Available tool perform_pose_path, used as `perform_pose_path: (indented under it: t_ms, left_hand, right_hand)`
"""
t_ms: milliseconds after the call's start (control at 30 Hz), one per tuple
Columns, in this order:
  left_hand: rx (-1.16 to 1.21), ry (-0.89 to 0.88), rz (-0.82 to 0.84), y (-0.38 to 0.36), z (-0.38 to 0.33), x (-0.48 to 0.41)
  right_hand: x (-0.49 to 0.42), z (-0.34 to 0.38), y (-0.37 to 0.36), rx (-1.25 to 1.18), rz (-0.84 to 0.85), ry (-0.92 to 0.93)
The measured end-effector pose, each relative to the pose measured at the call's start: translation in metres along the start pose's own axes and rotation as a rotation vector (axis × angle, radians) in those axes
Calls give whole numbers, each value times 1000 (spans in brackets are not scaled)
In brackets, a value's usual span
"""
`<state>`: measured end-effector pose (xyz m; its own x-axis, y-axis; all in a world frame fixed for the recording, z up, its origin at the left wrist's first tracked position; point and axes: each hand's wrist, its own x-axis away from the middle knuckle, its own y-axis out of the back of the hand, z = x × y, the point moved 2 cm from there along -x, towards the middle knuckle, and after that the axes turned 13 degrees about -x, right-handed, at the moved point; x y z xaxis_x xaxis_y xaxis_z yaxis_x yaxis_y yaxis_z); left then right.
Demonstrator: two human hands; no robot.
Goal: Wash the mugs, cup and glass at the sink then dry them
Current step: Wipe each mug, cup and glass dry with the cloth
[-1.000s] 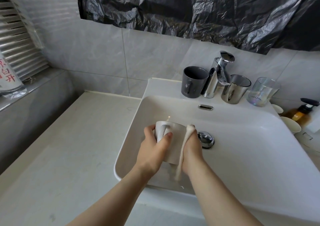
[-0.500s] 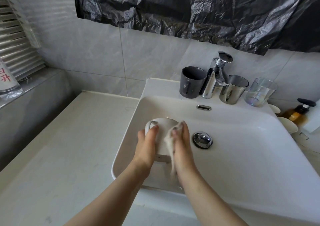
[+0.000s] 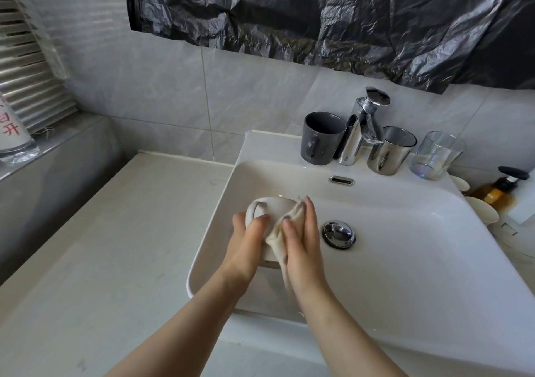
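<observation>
- A white mug (image 3: 275, 207) is gripped by the left hand (image 3: 246, 246) over the near left part of the white sink (image 3: 405, 261), with its handle turned to the left.
- A pale cloth (image 3: 279, 232) is held against the mug's side by the right hand (image 3: 301, 240), with thumb and fingers closed over it.
- A chrome drain stopper (image 3: 338, 233) is seen just right of the hands.
- On the back ledge, a grey mug (image 3: 321, 138), chrome tap (image 3: 359, 133), steel cup (image 3: 389, 151) and clear glass (image 3: 437, 155) are lined up left to right.
</observation>
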<state>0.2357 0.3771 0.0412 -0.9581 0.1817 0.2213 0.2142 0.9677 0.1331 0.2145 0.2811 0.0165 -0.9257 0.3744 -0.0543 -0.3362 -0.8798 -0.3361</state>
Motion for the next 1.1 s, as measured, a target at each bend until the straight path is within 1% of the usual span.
perform_pose_path:
  t_ms: [33,67,100,133,167,233,300,333,400,433,467,533,567,600,667,700,733,767,800,900,933,967,1000,1067,1100]
  left_hand:
    - [-17,-5,25,0,0,0]
    - [-21,-9,56,-2,1,0]
    - [-13,-15,84,-4,0,2]
    - [2,-26,104,-6,-1,4]
    - [36,-26,100,-7,-1,5]
    - [135,45,57,-8,-1,3]
    - [170,124,23,-6,3,-3]
    - [170,151,25,-5,8,-8]
    - [176,138,24,-4,13,-10]
    - [184,105,15,-3,9,-6]
    - [186,68,5,-3,4,-4]
    - [202,67,-30,0,3,-7]
    - [202,82,-27,1,4,-8]
    - [199,98,-18,1,6,-9]
    - [178,138,29,-2,7,-8]
    - [172,144,41,-3,8,-7]
    - [174,149,39,-5,9,-7]
    - [188,154,20,-5,9,-7]
    - [205,167,-18,-4,9,-8]
    - [169,238,-126,3,12,-15]
    - [149,235,-122,4,12,-16]
    - [131,228,-108,4,12,-15]
    - [112,214,-84,2,12,-14]
    - [67,157,-17,-2,8,-10]
    - [61,130,8,-4,5,-8]
  right_hand:
    - [-4,2,4,-123,-83,-80]
    - [-9,2,11,-284,-157,-220]
    - [-11,4,16,-441,-198,-394]
    - [-11,5,20,-515,-199,-540]
    - [-11,7,21,-526,-168,-610]
    - [-8,8,17,-495,-135,-564]
    - [-5,8,8,-452,-95,-449]
    - [-5,11,7,-413,-94,-356]
    - [-1,19,6,-322,-40,-180]
    - [0,21,5,-266,7,-134]
    - [-1,19,6,-246,33,-118]
    - [0,17,4,-249,11,-90]
    - [1,18,3,-264,-24,-89]
    - [-2,14,7,-338,-61,-150]
    - [-7,9,14,-510,-145,-409]
    - [-7,10,14,-542,-132,-510]
    - [-6,11,15,-576,-125,-548]
    - [-4,12,12,-561,-117,-537]
    - [-1,15,9,-542,-90,-488]
    - [3,18,-1,-335,-22,-172]
    - [3,17,-2,-325,-7,-118]
    - [3,18,-2,-352,-56,-121]
    - [1,19,2,-386,-106,-178]
    - [-3,15,11,-567,-161,-436]
    - [-2,16,13,-612,-159,-567]
